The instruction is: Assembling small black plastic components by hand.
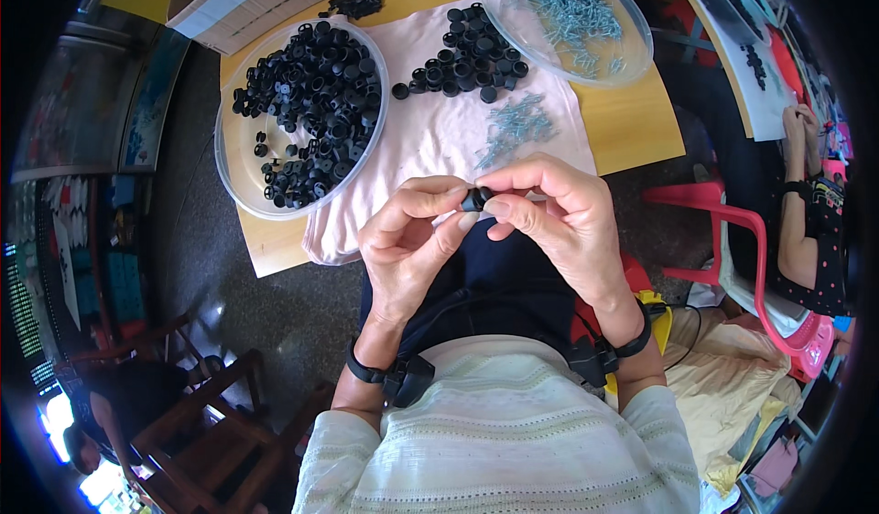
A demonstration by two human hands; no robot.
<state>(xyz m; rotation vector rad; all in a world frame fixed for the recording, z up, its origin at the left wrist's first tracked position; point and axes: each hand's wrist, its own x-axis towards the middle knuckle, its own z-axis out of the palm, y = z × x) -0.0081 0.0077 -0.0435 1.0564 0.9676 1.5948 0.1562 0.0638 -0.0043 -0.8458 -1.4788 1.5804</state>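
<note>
A small round black plastic part (pixel 475 200) is pinched between the fingertips of both hands, just past the table's near edge. My left hand (pixel 408 235) grips it from the left with thumb and forefinger. From the right, my right hand (pixel 558 216) closes thumb and forefinger on the same part. Whether it is one piece or two joined pieces, I cannot tell. Beyond my hands, a loose pile of thin silvery screws (pixel 518 129) lies on the pale pink cloth (pixel 417 139). Farther back on the cloth sits a heap of black round caps (pixel 472 52).
At left, a clear round tub (pixel 222 162) holds many black parts. A clear lid-like tray (pixel 641 56) with more screws stands at the back right. A cardboard box (pixel 265 6) is at the back left. On the right are a red chair (pixel 765 276) and another person's arm (pixel 798 230).
</note>
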